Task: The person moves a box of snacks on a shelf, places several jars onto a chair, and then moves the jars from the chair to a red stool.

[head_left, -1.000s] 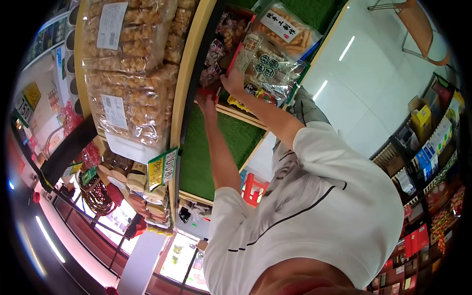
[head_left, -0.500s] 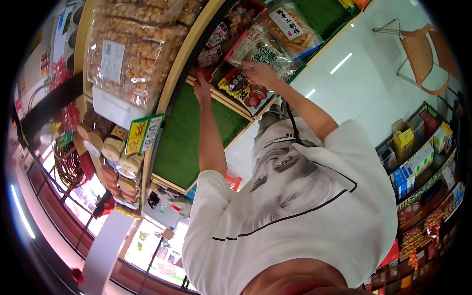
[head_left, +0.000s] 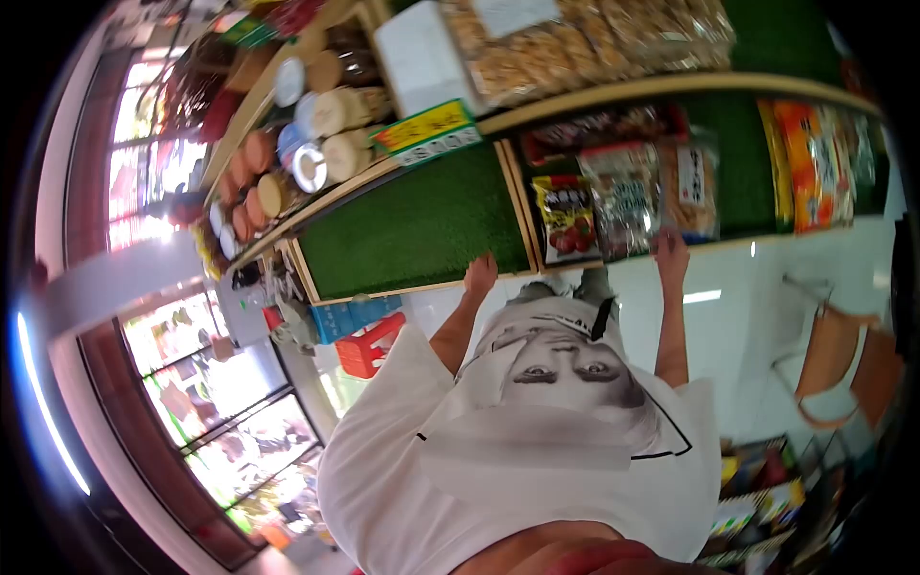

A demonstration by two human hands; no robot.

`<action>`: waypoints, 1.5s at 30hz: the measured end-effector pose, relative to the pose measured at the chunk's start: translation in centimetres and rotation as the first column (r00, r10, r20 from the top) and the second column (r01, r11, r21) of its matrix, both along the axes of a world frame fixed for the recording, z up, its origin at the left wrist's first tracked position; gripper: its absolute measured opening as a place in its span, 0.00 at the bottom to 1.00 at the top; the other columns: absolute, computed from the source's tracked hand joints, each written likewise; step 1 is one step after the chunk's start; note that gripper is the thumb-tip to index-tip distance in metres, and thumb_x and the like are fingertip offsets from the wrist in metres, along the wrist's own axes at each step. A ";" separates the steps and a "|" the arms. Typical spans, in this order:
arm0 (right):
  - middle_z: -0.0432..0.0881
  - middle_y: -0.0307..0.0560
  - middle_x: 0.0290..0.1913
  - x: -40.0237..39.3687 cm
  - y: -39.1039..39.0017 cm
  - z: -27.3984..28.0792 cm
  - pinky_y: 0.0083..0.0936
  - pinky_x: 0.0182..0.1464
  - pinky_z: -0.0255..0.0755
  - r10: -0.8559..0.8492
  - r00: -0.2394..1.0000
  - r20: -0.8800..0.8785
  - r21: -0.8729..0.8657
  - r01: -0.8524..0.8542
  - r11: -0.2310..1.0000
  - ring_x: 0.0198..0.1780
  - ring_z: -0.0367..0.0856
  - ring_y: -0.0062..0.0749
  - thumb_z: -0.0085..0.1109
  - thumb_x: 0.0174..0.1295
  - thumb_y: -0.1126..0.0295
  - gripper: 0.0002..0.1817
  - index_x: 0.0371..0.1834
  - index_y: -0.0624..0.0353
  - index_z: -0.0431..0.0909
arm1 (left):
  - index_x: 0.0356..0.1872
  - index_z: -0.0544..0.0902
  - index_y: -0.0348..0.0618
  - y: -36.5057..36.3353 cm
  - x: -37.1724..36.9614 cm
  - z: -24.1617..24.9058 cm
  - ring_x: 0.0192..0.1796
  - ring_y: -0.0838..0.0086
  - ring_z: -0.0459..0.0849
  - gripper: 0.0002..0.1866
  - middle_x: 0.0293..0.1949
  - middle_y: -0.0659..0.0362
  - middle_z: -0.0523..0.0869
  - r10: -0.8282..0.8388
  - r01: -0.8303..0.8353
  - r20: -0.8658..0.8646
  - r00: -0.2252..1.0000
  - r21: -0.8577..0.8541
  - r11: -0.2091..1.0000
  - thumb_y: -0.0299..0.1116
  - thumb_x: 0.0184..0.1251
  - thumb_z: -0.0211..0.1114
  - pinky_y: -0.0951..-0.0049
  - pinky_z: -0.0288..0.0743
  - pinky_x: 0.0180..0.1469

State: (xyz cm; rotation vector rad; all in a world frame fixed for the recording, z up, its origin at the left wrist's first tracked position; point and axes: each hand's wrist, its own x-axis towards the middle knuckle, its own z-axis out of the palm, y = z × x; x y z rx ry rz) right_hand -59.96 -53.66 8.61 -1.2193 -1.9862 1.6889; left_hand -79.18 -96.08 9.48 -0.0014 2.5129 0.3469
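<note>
My left hand rests with loose fingers on the wooden front edge of a shelf lined with green turf. My right hand reaches to the bottom edge of a clear packet of brown sticks, fingertips touching it. Beside that packet lie a silvery snack packet and a red packet printed with red fruit, all in a wood-framed section of the shelf. My white printed T-shirt fills the lower middle of the view.
Orange packets lie further right. The shelf above holds clear bags of puffed snacks, a yellow price tag and round tins. A red stool and an orange chair stand on the white floor.
The view has swung round, so the shelf now runs across the top. My left hand has come off the red tray to the shelf's front edge. My right hand has slid to the packets' lower edge.
</note>
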 end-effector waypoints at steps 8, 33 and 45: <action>0.86 0.45 0.32 -9.4 -11.6 6.7 0.23 0.28 0.75 0.313 0.939 -0.143 -0.026 -0.319 0.947 0.26 0.85 0.25 0.55 0.70 0.69 0.11 0.52 0.58 0.80 | 0.42 0.83 0.40 -4.4 -0.4 -0.2 0.47 0.36 0.82 0.23 0.43 0.37 0.85 0.206 -0.187 -0.125 0.971 0.147 0.971 0.49 0.72 0.46 0.40 0.75 0.50; 0.87 0.47 0.35 -17.7 -46.4 7.7 0.22 0.34 0.79 0.894 0.448 0.021 -0.016 -0.894 0.449 0.31 0.85 0.25 0.56 0.68 0.71 0.12 0.51 0.65 0.79 | 0.41 0.83 0.33 -37.9 21.5 -6.3 0.54 0.35 0.78 0.27 0.47 0.31 0.81 0.838 -0.830 0.094 0.537 0.233 0.506 0.45 0.72 0.41 0.44 0.71 0.57; 0.87 0.44 0.36 -21.6 -48.5 6.9 0.20 0.30 0.76 0.833 0.552 0.031 -0.262 -0.800 0.540 0.30 0.84 0.23 0.54 0.69 0.68 0.11 0.50 0.59 0.78 | 0.37 0.83 0.34 -41.6 15.0 -3.4 0.49 0.34 0.79 0.26 0.44 0.33 0.82 0.820 -0.786 -0.100 0.563 0.242 0.569 0.45 0.74 0.41 0.42 0.72 0.55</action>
